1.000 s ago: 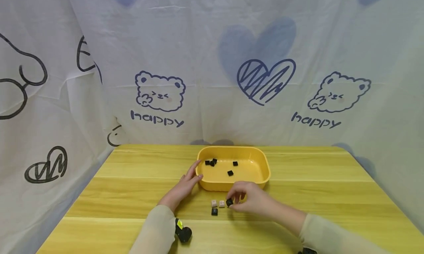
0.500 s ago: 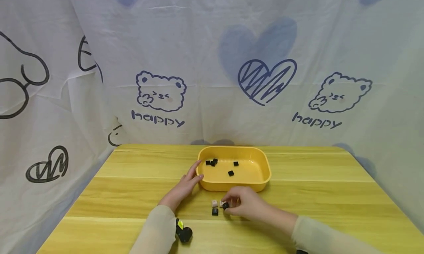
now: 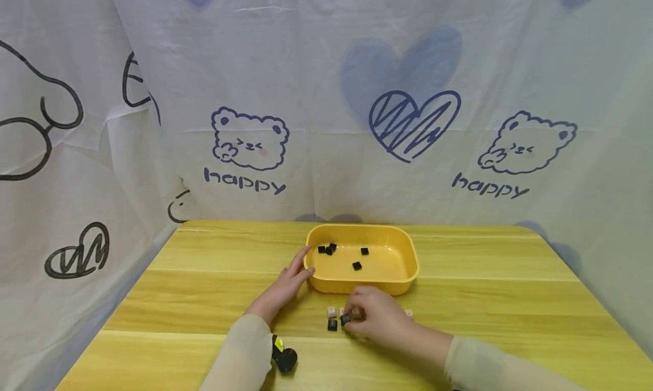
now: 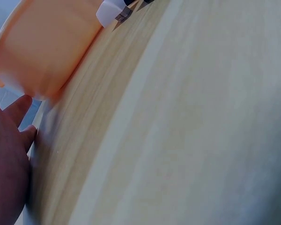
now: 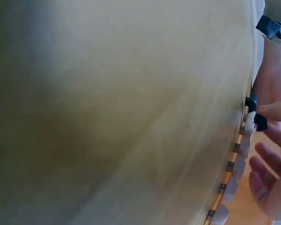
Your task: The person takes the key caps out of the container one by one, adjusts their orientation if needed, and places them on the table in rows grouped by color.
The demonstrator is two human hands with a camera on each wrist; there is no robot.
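Observation:
In the head view my right hand (image 3: 380, 317) pinches a small black keycap (image 3: 345, 319) between thumb and index finger, just above the table. A white keycap (image 3: 331, 311) and a black keycap (image 3: 332, 325) sit to its left; the fingers partly cover another white one. The right wrist view has the pinched keycap (image 5: 261, 122) beside a row of several white keycaps (image 5: 238, 167). My left hand (image 3: 282, 292) rests against the left side of the yellow tray (image 3: 362, 288), fingers extended along its edge.
Several loose black keycaps (image 3: 357, 266) lie inside the tray. Another white keycap (image 3: 409, 313) shows beyond my right hand. The wooden table (image 3: 168, 300) ends at a white printed cloth (image 3: 326, 170) behind. A black wrist device (image 3: 284, 357) is on my left sleeve.
My right hand has moved slightly left and down with the black keycap, bringing it closer to the other black one. A white keycap has come into sight on its right. My left hand stays put.

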